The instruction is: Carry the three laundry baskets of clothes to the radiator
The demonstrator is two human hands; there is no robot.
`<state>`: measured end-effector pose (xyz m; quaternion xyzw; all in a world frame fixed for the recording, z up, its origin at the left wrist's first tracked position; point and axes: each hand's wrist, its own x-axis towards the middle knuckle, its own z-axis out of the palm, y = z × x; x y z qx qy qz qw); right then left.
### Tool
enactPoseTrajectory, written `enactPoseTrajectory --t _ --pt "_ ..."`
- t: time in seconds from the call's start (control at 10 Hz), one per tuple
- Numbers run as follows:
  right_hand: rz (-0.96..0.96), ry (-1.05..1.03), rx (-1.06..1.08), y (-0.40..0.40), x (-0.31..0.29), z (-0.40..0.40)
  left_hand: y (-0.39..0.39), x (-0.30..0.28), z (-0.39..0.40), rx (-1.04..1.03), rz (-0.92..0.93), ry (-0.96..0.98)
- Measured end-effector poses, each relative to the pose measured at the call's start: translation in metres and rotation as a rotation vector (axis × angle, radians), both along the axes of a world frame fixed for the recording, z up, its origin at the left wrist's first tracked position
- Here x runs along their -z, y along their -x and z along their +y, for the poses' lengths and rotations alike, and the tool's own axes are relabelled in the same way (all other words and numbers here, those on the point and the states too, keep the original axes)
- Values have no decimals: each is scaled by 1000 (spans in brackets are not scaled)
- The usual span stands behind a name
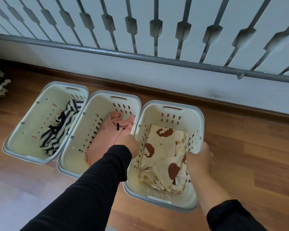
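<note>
**A:** Where are the baskets?

**B:** All three stand side by side on the wood floor (240,147), just below the radiator (140,25) on the wall. The left basket (23,130) holds a striped garment (60,129), the middle basket (77,147) a pink one (110,139), the right basket (170,112) a cream bear print (165,155).

**A:** So the carrying is over?

**B:** Very nearly, I judge. The third basket sits in line with the others, but both hands are on it (not yet let go). The left hand (127,144) is closed over its left rim; the right hand (198,157) grips the right rim, fingers curled over the edge.

**A:** Which way do they point?

**B:** Each long axis runs from the person toward the wall, handle slots at the far and near ends; the left one angles slightly outward.
</note>
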<state>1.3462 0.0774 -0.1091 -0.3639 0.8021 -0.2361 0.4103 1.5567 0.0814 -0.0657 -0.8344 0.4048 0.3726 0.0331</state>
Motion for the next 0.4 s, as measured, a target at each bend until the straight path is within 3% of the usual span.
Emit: enactPoseTrajectory --t 0.2,0.3,0.4 --pt "113 -21 -65 -2 -9 -4 1 -2 -1 -57 44 -1" --pt "186 109 -120 -8 -18 -2 1 2 -3 -60 26 33" --pt "171 224 -198 -18 -31 -2 13 -16 -5 250 -147 -56"
